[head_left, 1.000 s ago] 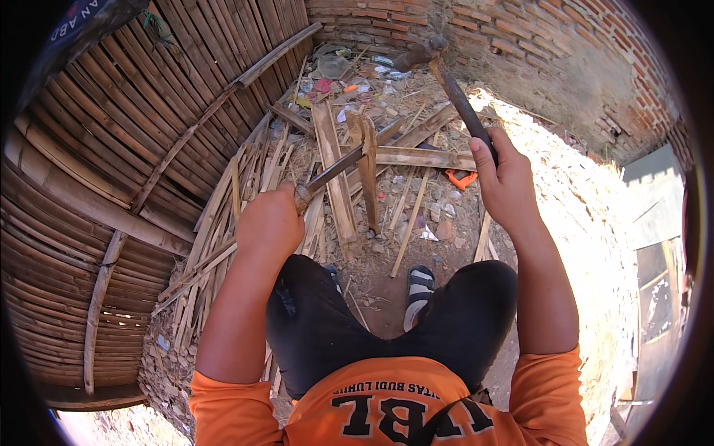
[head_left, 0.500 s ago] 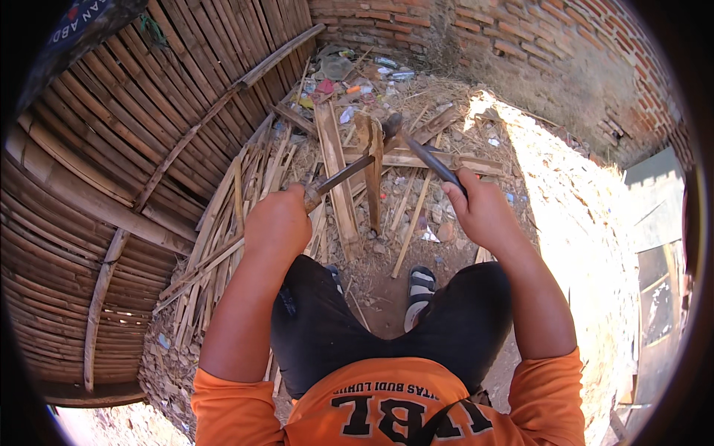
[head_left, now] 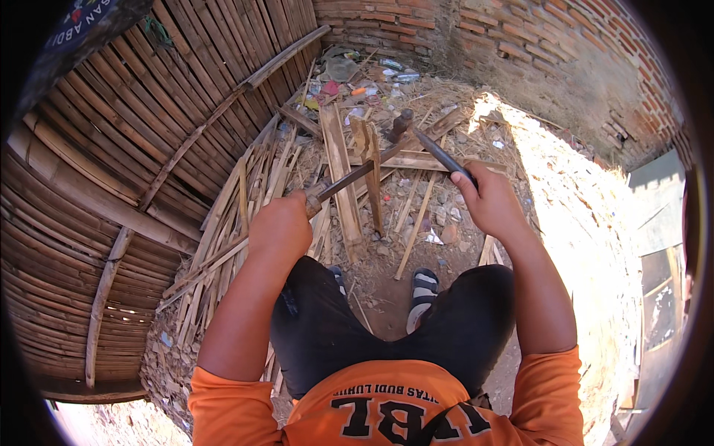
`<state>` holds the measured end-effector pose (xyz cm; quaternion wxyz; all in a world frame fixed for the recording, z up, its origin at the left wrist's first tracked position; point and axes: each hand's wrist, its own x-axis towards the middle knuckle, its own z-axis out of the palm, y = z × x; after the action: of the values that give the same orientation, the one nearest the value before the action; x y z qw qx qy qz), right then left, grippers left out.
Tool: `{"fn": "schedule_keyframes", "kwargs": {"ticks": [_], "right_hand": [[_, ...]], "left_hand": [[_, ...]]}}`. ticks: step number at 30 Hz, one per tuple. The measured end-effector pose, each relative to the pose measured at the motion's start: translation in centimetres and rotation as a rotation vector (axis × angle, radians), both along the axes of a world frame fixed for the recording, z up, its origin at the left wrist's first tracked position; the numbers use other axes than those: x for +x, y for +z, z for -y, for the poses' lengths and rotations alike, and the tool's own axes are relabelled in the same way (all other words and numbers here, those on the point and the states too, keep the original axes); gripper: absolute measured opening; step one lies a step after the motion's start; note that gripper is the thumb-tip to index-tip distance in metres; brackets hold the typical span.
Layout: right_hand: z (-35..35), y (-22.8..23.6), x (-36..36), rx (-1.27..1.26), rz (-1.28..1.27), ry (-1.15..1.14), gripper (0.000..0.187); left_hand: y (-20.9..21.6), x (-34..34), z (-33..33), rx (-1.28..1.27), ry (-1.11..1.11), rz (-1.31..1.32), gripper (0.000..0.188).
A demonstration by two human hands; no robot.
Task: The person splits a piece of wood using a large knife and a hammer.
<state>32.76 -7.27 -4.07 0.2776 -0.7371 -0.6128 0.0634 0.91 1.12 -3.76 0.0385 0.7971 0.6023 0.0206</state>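
My left hand is closed round the handle of a machete, whose dark blade points away to the right. The blade crosses an upright, split piece of wood and appears lodged in it; its tip shows past the far side. My right hand grips the dark handle of a hammer. The hammer's head is close above the blade's far end; whether they touch I cannot tell. Behind the upright piece lies a wooden beam, and a longer plank leans beside it.
Thin split sticks lie in a heap at the left, beside a bamboo wall. A brick wall closes the back. Litter and bottles are strewn at its foot. My sandalled foot rests on the dirt ground.
The hammer and my right hand have shifted slightly to the right. The machete stays across the upright wood, in my left hand's hold, nearly where it was.
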Motion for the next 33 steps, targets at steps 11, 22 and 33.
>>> {"fn": "schedule_keyframes", "kwargs": {"ticks": [11, 22, 33], "right_hand": [[0.7, -3.3, -1.5, -0.015, -0.088, -0.003, 0.034], [-0.6, -7.4, -0.6, 0.137, -0.966, 0.093, 0.03], [2.0, -6.8, -0.5, 0.054, -0.867, 0.102, 0.04]], "left_hand": [[-1.9, -0.2, -0.6, 0.016, 0.011, 0.023, 0.026], [-1.7, -1.7, 0.0, 0.032, -0.036, 0.197, 0.038], [-3.9, -0.7, 0.1, 0.105, -0.161, 0.393, 0.044]]}}
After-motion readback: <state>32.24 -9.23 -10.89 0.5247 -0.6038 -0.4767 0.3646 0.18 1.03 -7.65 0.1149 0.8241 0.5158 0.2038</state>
